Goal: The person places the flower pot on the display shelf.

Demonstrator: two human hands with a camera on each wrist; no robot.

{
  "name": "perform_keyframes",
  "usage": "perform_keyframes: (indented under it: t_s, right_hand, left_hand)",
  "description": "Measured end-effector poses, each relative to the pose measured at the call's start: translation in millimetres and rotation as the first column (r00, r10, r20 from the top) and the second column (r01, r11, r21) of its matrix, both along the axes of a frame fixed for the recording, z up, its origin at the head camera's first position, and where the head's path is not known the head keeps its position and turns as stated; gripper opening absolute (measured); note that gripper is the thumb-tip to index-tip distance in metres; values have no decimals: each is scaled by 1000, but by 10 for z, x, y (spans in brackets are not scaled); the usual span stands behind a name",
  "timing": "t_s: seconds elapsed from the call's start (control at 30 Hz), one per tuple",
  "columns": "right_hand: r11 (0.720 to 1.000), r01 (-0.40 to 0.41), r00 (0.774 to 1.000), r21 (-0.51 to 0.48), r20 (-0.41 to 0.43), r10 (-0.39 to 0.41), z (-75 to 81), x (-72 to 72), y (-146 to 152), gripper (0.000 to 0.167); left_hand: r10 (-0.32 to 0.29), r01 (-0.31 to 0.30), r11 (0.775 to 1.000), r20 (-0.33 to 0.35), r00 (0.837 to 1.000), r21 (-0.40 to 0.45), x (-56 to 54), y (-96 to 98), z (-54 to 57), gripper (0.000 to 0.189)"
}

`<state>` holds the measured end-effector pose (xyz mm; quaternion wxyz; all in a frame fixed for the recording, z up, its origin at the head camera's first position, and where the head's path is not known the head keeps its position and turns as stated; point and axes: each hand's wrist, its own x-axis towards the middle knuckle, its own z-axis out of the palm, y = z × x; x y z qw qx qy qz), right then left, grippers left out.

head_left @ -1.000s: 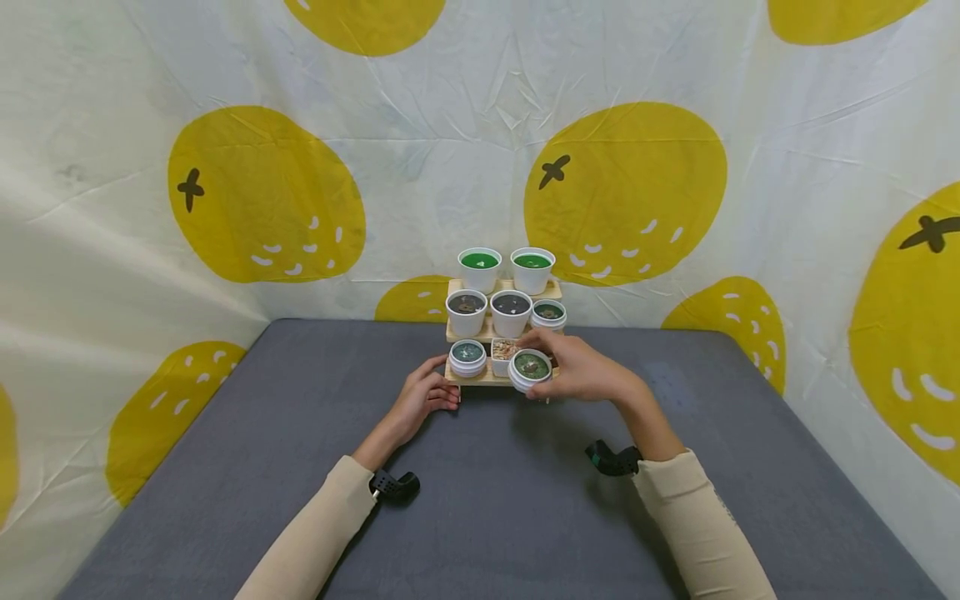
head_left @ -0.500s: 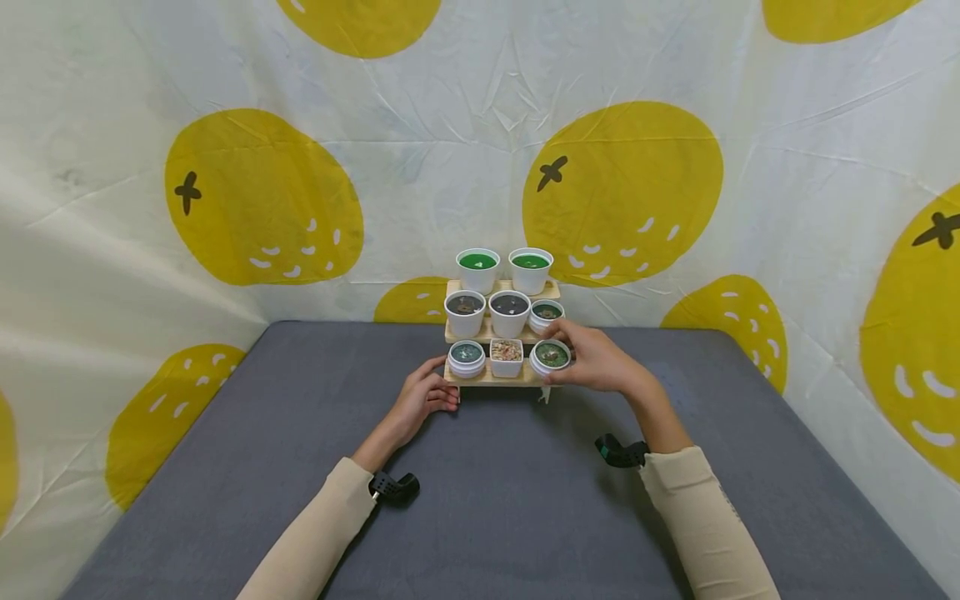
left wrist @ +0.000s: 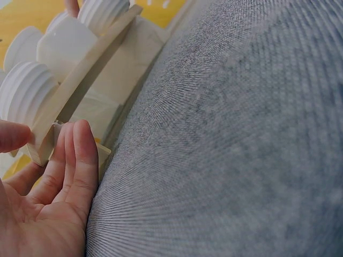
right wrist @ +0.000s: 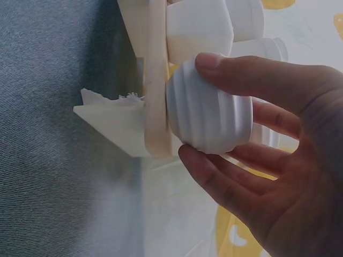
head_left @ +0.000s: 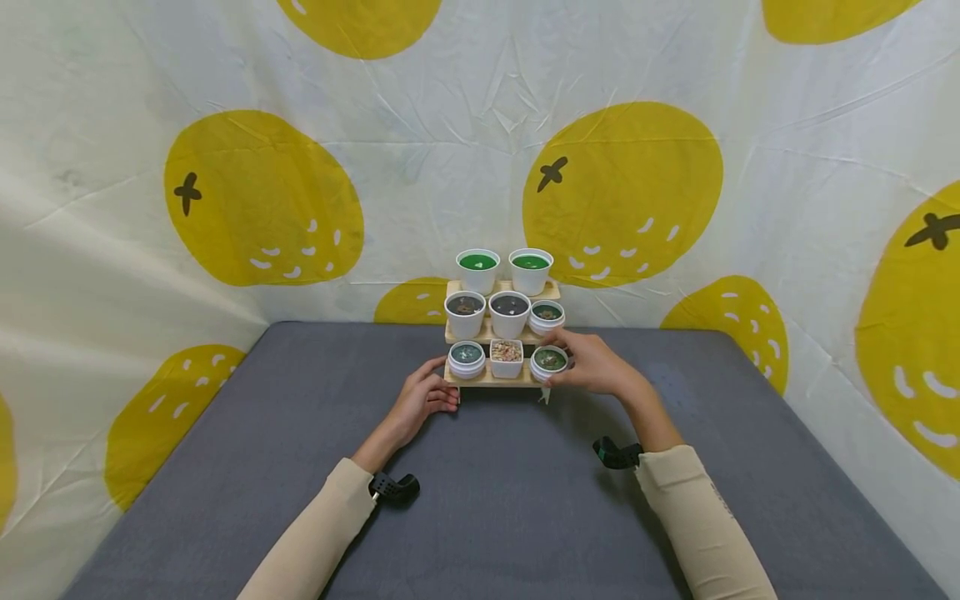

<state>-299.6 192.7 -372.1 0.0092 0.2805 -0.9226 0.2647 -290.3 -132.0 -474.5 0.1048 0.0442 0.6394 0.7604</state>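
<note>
A tiered wooden stand (head_left: 491,378) holds several small white pots. At the right end of its lowest tier is a ribbed round pot (head_left: 550,363) with green contents; my right hand (head_left: 596,364) grips it between thumb and fingers. In the right wrist view this pot (right wrist: 209,112) sits against the board. My left hand (head_left: 416,404) holds the left end of the lowest board (left wrist: 80,72), thumb on its upper side and fingers by its end and below. Beside that thumb stands another ribbed pot (head_left: 467,358). A square pot (head_left: 506,358) with pale bits sits mid-tier.
Two tapered pots (head_left: 478,275) with bright green contents stand on the top tier. On the middle tier are two dark-filled pots (head_left: 511,315) and a ribbed pot (head_left: 547,317). A grey-covered table (head_left: 487,500) lies below; a yellow-fruit-patterned cloth (head_left: 435,200) hangs behind.
My right hand has carried the round pot rightward, from in front of the square pot onto the lowest tier's right end, and still grips it. The left hand has stayed put.
</note>
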Motion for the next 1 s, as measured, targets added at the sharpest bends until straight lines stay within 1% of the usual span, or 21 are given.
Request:
perform_keyframes:
  t_s: [0.17,0.3,0.5,0.57,0.7,0.9,1.0]
  right_hand:
    - [1000,7,1000,5,3,-7,-22,-25,-3,58]
    - [1000,12,1000,6,23,-12,-11,-26,6,59]
    - [999,3,990,-53,141,4,31,-9,49,60]
    - [997,12,986,-70,165,0,36,-14,60,60]
    - [997,31,988,-77,155,-19,20,-33,71,55]
    - [996,61,990,-67,133,-52,-3,-36,80,37]
    - [996,66,991,-63,117,-58,-10,-31,87,35]
  left_hand:
    - [-15,15,1000,-5,1000,-3,-15,-14,-11,59]
    - [-20,20,1000,-7,1000,-1,-21,-19,-15,59]
    - [-21,21,1000,-10,1000,-4,-10,-18,-3,59]
    - [-21,21,1000,-12,1000,-3,-9,-18,-1,59]
    - [-18,18,1000,-16,1000,-4,-8,-17,-2,59]
    - [-20,20,1000,-17,1000,-8,-7,-17,-6,59]
    - [-26,26,1000,-18,1000,-9,-5,-15,-9,59]
